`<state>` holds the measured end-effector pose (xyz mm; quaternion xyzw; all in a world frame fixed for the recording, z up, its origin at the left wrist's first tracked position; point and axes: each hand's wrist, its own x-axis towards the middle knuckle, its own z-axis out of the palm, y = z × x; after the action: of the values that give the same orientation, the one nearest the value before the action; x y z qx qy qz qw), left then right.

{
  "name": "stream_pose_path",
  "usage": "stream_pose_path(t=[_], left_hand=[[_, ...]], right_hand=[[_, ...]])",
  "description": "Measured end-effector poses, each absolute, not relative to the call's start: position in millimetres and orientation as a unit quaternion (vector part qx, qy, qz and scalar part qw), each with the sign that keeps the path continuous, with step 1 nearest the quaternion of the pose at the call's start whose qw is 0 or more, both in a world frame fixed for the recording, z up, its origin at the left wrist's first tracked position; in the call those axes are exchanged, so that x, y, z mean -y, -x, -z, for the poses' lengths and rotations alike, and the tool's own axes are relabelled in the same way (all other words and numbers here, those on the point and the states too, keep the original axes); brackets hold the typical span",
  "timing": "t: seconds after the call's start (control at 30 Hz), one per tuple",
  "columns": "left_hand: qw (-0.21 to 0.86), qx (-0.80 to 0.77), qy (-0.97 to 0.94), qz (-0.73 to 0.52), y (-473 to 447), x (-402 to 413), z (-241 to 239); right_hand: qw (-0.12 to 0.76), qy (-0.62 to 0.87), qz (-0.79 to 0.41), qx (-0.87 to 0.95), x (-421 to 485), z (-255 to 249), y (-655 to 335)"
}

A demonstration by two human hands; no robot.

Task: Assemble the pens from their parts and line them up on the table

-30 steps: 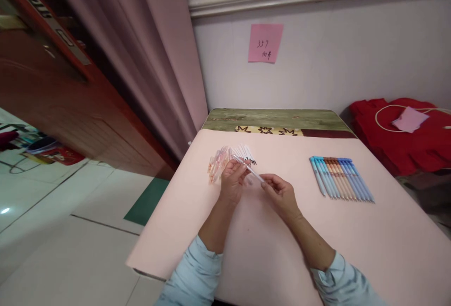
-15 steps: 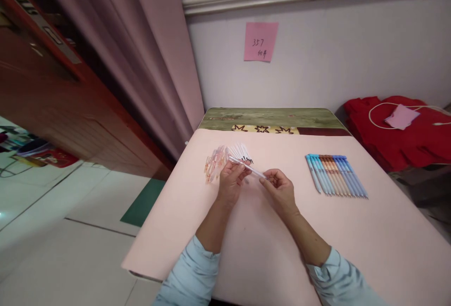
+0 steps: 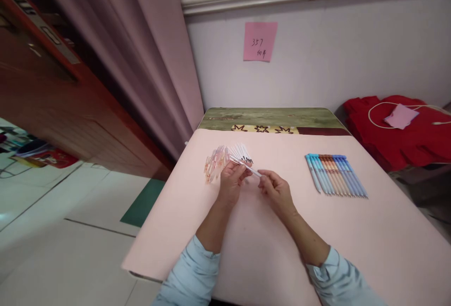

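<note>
Between my two hands is a slim pen [image 3: 252, 171], clear at its left end and whitish toward the right. My left hand [image 3: 231, 179] is closed, pinching the clear part between thumb and fingers. The fingers of my right hand [image 3: 276, 189] close around the other end, whose tip they hide. Just behind my left hand lie several white pen refills [image 3: 241, 150] with dark ends. A cluster of clear pen barrels [image 3: 214, 163] with pink and orange decoration rests left of that hand.
Several pens [image 3: 336, 175] in light blue, brown and darker blue lie in a row on the right of the pink-covered table [image 3: 352, 245]. Beyond the table's right edge is a red cloth [image 3: 405, 146] with a cable. A wooden door [image 3: 88, 99] stands at left.
My right hand has moved slightly left along the pen, closer to my left hand, and its fingers have curled in more. The left hand has barely moved.
</note>
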<state>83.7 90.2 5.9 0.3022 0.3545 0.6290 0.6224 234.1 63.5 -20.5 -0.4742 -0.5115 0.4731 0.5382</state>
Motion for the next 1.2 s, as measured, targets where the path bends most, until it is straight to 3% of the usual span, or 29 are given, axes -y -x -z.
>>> stream_pose_path(t=[0.7,1.2], left_hand=[[0.623,-0.355,-0.315,-0.622,-83.3,-89.2,-7.8],[0.628,-0.359,-0.311,-0.616,-83.2,-89.8,-6.7]], right_hand=[[0.493,0.476,-0.496,0.533,-62.2,19.7,-235.0],[0.521,0.487,-0.457,0.532,-63.0,20.2,-234.6]])
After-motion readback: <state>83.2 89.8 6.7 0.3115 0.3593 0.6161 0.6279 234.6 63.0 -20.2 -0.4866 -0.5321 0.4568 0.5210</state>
